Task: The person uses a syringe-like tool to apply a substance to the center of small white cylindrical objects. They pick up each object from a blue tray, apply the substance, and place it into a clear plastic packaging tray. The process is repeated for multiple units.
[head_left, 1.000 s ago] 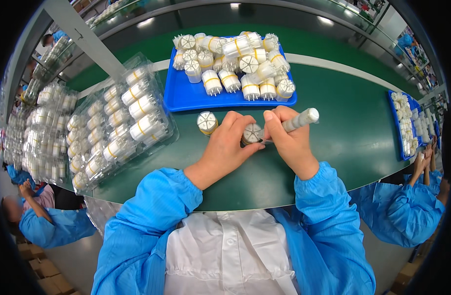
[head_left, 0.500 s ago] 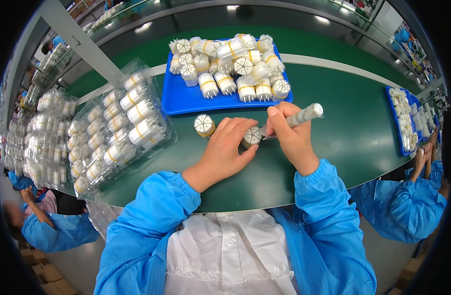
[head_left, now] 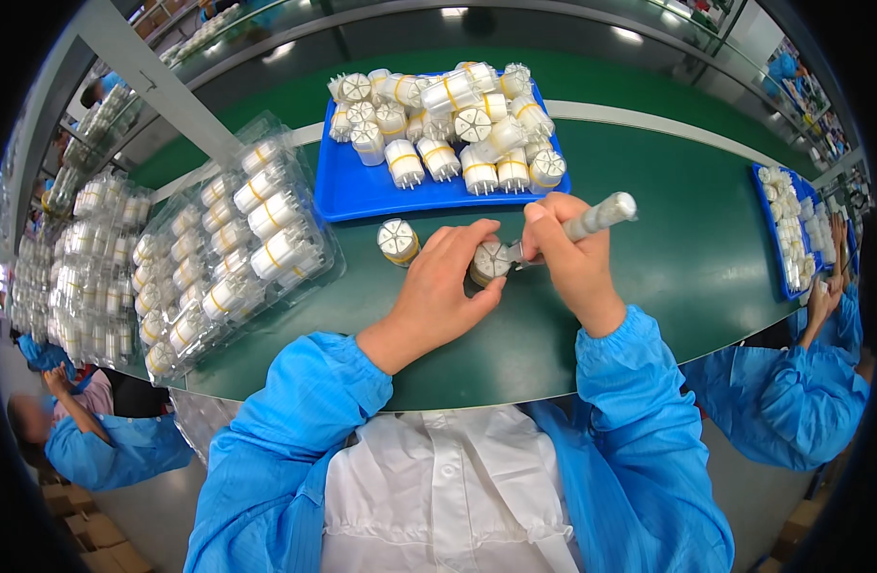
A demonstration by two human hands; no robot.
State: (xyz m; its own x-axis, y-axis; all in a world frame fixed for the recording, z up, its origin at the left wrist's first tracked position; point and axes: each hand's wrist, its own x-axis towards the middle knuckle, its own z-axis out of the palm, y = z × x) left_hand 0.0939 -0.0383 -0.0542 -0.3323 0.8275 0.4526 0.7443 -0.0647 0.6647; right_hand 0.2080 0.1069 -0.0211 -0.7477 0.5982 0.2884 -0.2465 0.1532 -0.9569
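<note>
Blue elastic-cuffed sleeves reach from the near edge over a dark green tabletop [head_left: 687, 258], each ending in a bare hand. The left hand [head_left: 434, 298] curls round a short, whitish cylinder with a spoked round top [head_left: 492, 260], standing at the middle of the table. Its thumb and index finger are parted by about the cylinder's width, the thumb on the near side, the index finger on the far side; the other fingers lie bent together on the left. Just to the right, the right hand [head_left: 574, 272] is closed round a thick, pale grey, rod-like tool [head_left: 601, 217], thumb and index finger pinched near its lower end, the remaining fingers folded and partly hidden. The tool slants up to the right; its narrow tip meets or nearly meets the cylinder's right rim, which one is unclear. Left of the left hand stands a similar cylinder with a yellow band [head_left: 398, 243]. Farther off, a blue plastic tray [head_left: 340, 186] holds a heap of white, yellow-banded cylinders [head_left: 438, 158]; more fill a clear plastic tray [head_left: 334, 267] on the left.
</note>
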